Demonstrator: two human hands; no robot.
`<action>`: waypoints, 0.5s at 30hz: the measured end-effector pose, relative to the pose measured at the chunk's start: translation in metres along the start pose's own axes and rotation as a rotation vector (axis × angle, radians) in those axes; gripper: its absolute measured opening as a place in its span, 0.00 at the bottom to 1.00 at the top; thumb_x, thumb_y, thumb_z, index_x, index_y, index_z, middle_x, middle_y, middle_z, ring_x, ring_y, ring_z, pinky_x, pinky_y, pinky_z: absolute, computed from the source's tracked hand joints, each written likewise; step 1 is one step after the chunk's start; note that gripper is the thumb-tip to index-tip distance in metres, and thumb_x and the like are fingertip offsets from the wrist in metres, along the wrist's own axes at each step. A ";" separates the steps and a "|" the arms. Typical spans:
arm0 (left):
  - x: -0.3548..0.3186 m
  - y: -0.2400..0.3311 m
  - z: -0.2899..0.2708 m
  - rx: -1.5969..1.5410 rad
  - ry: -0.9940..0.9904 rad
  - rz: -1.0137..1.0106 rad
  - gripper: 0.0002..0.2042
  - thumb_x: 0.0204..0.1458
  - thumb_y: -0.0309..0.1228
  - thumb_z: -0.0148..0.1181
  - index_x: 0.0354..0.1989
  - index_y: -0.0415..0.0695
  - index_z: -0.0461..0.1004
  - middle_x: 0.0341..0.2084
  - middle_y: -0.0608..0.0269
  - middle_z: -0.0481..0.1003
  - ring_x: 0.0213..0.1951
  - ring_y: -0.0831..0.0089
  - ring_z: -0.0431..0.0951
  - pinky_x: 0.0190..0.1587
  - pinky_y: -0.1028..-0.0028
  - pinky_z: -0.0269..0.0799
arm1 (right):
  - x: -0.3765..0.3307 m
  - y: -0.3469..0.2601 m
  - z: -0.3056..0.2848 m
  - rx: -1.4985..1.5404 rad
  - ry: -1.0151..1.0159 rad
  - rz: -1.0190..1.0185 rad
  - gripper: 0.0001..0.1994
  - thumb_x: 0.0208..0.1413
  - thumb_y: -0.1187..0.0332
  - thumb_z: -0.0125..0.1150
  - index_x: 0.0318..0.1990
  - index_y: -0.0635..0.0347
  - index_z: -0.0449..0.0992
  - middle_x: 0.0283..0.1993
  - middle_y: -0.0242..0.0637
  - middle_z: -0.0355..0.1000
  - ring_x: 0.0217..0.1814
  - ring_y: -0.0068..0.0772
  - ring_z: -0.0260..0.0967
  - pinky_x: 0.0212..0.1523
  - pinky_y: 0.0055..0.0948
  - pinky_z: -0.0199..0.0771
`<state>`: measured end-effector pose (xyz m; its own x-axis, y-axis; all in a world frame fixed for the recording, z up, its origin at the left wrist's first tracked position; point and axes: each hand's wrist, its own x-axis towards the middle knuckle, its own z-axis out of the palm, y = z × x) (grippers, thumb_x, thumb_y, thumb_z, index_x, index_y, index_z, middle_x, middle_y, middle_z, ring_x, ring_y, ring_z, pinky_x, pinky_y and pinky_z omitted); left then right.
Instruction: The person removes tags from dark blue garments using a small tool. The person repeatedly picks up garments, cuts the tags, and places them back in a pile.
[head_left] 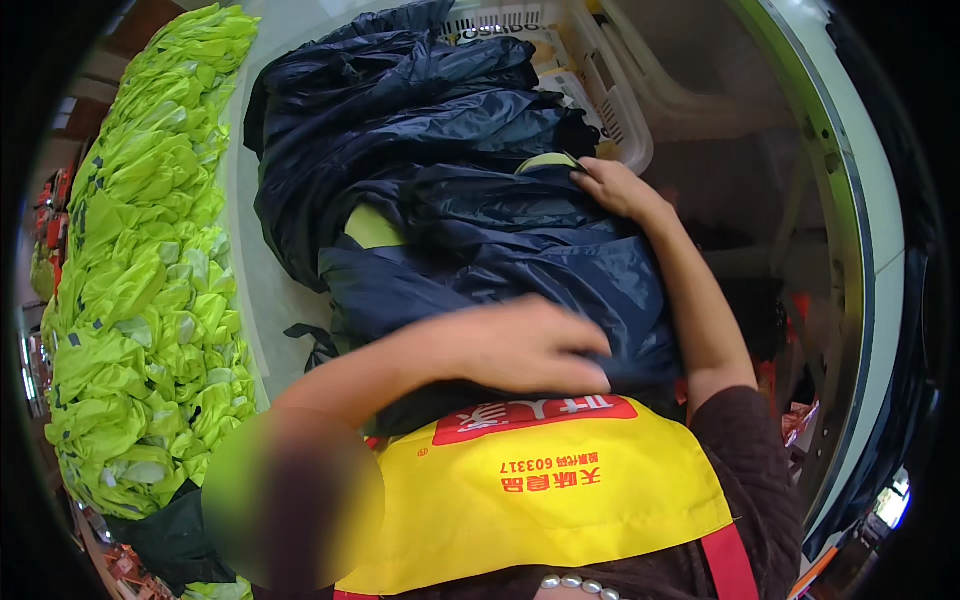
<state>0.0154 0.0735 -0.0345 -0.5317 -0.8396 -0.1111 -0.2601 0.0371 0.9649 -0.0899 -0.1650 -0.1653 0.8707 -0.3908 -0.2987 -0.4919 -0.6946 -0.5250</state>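
A heap of shiny dark navy fabric (450, 125) lies in loose folds in front of me. Pale green patches (375, 228) show between its folds. At the heap's right side, my right hand (622, 190) pinches the edge of a navy fabric piece (545, 260), by a strip of pale green lining (548, 161). My left hand (530, 345) reaches across my body, over the near part of the same piece. Its fingers are stretched out and apart, slightly blurred, and nothing shows in them. Whether its palm touches the fabric is hidden.
Along the left runs a long pile of crumpled bright yellow-green fabric (150, 270). A pale table surface (255, 220) shows between the piles. At the back right stands a white plastic basket (632, 120) holding packages. I wear a yellow apron (540, 500).
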 end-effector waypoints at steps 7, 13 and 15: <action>-0.089 -0.163 -0.121 1.016 0.584 -0.470 0.25 0.38 0.26 0.59 0.50 0.45 0.68 0.53 0.56 0.65 0.63 0.59 0.53 0.59 0.52 0.52 | -0.074 -0.059 -0.019 0.140 0.521 -0.329 0.05 0.50 0.75 0.57 0.35 0.63 0.70 0.33 0.44 0.67 0.35 0.46 0.65 0.36 0.34 0.66; -0.113 -0.166 -0.102 0.953 1.001 -0.224 0.15 0.36 0.19 0.58 0.36 0.42 0.71 0.32 0.56 0.73 0.38 0.56 0.74 0.44 0.63 0.69 | -0.116 -0.060 -0.005 -0.259 0.828 -0.575 0.13 0.37 0.78 0.61 0.35 0.59 0.77 0.34 0.35 0.71 0.34 0.34 0.67 0.33 0.28 0.70; -0.162 -0.142 -0.082 1.064 1.277 -0.119 0.16 0.31 0.15 0.57 0.33 0.41 0.69 0.28 0.55 0.71 0.34 0.55 0.73 0.37 0.66 0.70 | -0.121 -0.060 0.004 -0.283 0.803 -0.629 0.13 0.37 0.76 0.62 0.36 0.58 0.78 0.36 0.34 0.73 0.35 0.33 0.67 0.34 0.27 0.70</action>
<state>0.2045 0.1598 -0.1338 0.3476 -0.7179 0.6031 -0.9291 -0.1772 0.3245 -0.1662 -0.0738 -0.1010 0.7653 -0.1246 0.6316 -0.0232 -0.9858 -0.1664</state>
